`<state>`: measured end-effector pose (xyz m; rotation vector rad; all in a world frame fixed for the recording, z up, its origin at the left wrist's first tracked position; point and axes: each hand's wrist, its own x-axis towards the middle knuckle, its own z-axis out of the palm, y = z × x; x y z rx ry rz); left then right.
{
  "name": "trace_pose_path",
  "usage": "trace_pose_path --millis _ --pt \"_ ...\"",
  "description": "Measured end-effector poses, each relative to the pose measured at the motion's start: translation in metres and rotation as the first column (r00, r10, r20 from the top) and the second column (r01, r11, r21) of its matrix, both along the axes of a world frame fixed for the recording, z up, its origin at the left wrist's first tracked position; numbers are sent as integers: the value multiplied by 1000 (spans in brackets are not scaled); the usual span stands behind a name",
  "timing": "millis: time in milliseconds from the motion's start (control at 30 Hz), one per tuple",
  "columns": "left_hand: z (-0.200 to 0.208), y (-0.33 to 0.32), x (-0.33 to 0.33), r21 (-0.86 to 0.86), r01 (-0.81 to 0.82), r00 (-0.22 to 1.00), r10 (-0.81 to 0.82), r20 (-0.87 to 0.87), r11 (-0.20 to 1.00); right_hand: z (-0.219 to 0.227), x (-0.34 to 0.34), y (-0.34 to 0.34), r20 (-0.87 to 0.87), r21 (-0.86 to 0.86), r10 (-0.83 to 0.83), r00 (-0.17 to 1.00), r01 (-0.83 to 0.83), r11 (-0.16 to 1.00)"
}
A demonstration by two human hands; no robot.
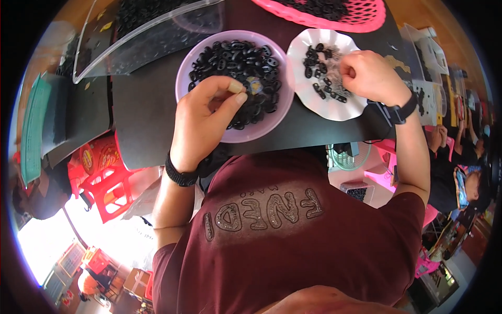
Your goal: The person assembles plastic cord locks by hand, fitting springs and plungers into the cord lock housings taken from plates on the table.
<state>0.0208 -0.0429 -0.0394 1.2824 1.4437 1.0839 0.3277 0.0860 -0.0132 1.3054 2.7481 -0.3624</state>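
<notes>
A lilac bowl (183, 78) full of small black oval pieces with holes (235, 57) stands in front of me. Over it is my left hand (206, 112), with thumb and index finger pinched together; whatever is between them is too small to make out. To the right, a white wavy-rimmed plate (334, 111) carries small black parts (321, 68) and a spread of fine, thin greyish bits (339, 78). My right hand (368, 76) is at the plate's right side, its fingers curled closed and low over those bits. Their tips are partly hidden.
A clear plastic bin (151, 52) with black pieces stands at the far left. At the far edge is a pink lattice basket (361, 21) of black pieces. A red stool (110, 191) is at lower left. Other people (470, 141) sit at the right.
</notes>
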Motion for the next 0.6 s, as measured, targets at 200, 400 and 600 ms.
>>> trace_pose_path --millis 200,400,600 --pt "21 14 -13 106 190 900 -130 -415 976 9 8 -19 -409 -241 -263 874 175 955" --pt "26 49 -14 137 413 739 -244 -628 900 6 7 -45 -555 -694 -610 565 89 714" --pt "7 77 -1 95 578 537 -290 -792 811 -3 -1 -60 -651 -694 -594 473 -55 718"
